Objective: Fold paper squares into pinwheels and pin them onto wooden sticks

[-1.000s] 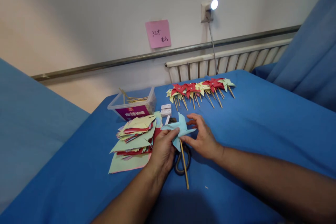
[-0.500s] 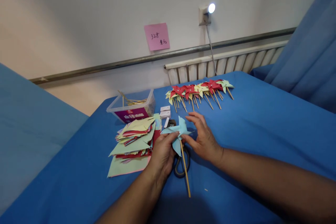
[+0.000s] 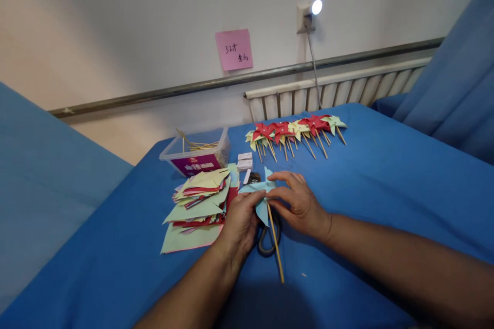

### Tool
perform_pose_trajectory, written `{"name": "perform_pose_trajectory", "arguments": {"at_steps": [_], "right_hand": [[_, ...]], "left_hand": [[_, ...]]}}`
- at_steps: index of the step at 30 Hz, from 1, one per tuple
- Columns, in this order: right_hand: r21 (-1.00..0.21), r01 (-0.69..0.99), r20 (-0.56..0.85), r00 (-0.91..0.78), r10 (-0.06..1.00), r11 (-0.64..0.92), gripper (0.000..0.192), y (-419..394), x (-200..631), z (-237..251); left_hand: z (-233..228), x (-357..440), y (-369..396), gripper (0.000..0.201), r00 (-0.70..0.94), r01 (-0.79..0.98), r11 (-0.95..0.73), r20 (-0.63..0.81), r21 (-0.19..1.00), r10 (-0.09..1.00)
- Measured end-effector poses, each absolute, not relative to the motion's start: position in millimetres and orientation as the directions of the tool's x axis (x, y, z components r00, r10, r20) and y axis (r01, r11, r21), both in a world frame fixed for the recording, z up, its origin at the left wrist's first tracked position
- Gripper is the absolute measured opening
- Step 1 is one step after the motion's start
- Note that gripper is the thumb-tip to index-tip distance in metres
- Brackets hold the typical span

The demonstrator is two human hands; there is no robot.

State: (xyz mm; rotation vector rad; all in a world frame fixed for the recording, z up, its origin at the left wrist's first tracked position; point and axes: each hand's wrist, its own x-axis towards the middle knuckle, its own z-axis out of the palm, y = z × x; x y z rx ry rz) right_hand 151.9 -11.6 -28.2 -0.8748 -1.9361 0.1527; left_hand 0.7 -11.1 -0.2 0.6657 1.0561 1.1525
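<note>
A light blue paper pinwheel point(image 3: 262, 211) on a thin wooden stick point(image 3: 277, 252) is held up in front of me. My left hand point(image 3: 241, 218) grips it from the left, thumb near the pinwheel's centre. From the right, my right hand point(image 3: 299, 203) has its fingers closed on the blades around the middle; the fingertips partly cover the paper. Below the pinwheel lie scissors point(image 3: 265, 251) with dark handles, their blades hidden. Just behind it is a small open dark box point(image 3: 253, 178) with shiny bits inside.
Left of my hands lies a stack of coloured paper point(image 3: 193, 241). Behind it stands a clear plastic box point(image 3: 222, 149) of wooden sticks. Two small white boxes point(image 3: 245, 165) sit near it. Several pinwheels point(image 3: 281, 131) lie at the back of the blue-covered table point(image 3: 386, 190).
My right hand's fingers have come from apart to closed over the pinwheel's upper and right blades. My left hand keeps its hold. The whole view has shifted slightly.
</note>
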Motion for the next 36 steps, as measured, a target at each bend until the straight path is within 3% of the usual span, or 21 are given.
{"name": "perform_pose_trajectory", "arguments": {"at_steps": [3,9,18,24,36], "right_hand": [[-0.471,0.511,0.725,-0.239,0.646,0.719,0.017,-10.9,154.2,-27.1],[-0.435,0.473,0.693,-0.368,0.620,0.766,0.039,-14.0,155.7,-21.1],[-0.450,0.527,0.708,-0.281,0.648,0.721,0.020,-9.0,155.4,-30.1],[-0.505,0.479,0.704,-0.252,0.664,0.717,0.027,-11.1,156.4,-26.5],[-0.500,0.489,0.728,-0.210,0.653,0.715,0.015,-7.6,157.2,-31.4]], "left_hand": [[0.1,0.0,-11.3,0.014,0.068,-0.393,0.309,-0.307,0.866,0.949],[2.9,1.7,-12.0,0.018,0.066,-0.414,0.284,-0.282,0.865,0.957],[-2.0,0.2,-9.1,0.016,0.083,-0.415,0.343,-0.341,0.843,0.936],[0.7,0.9,-11.3,0.016,0.085,-0.440,0.348,-0.348,0.828,0.934],[-1.9,-0.3,-10.8,0.012,0.119,-0.400,0.379,-0.363,0.834,0.924]]}}
